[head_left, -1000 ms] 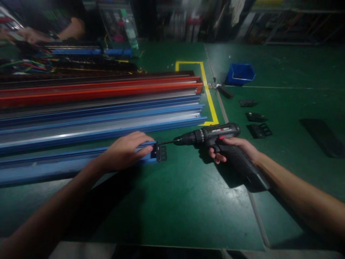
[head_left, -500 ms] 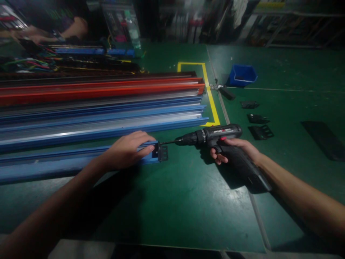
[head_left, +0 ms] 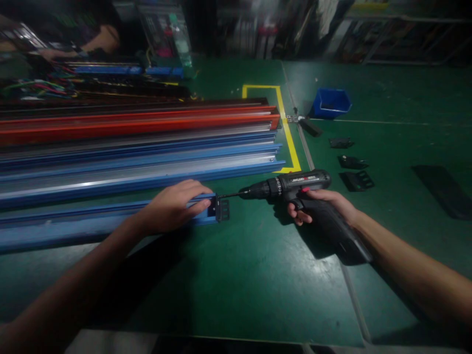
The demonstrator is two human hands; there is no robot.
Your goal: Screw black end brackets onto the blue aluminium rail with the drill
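Across the width of the view, spreads as a green surface (head_left: 236, 280). Carries, toward the far left, orange profiles (head_left: 147, 120) and, nearer, blue profiles (head_left: 147, 177), all laid lengthwise from left to right, with right ends beside yellow tape (head_left: 291, 142). Nearest of all, bears a separate blue rail (head_left: 73, 226), also lying left to right, long axis climbing slightly toward the right in view, one end out past the left edge, the other pointing right toward the middle.

Grasps a black drill (head_left: 306, 181) in the right hand (head_left: 335, 200), fingers wrapped around the handle. Has the barrel set nearly in line with the rail, nose pointing left at its end, handle slanting down and to the right. Clasps the rail just short of that end with the left hand (head_left: 180, 204), fingers over the far edge, thumb lying across the channel.

At the far right, holds a blue bin (head_left: 334, 113), then loose black brackets (head_left: 357, 180) between bin and drill. At the rail's end, includes a slotted end plate (head_left: 222, 210). Smallest, extends a thin bit (head_left: 230, 194) leftward to this plate's upper corner; cannot confirm contact.
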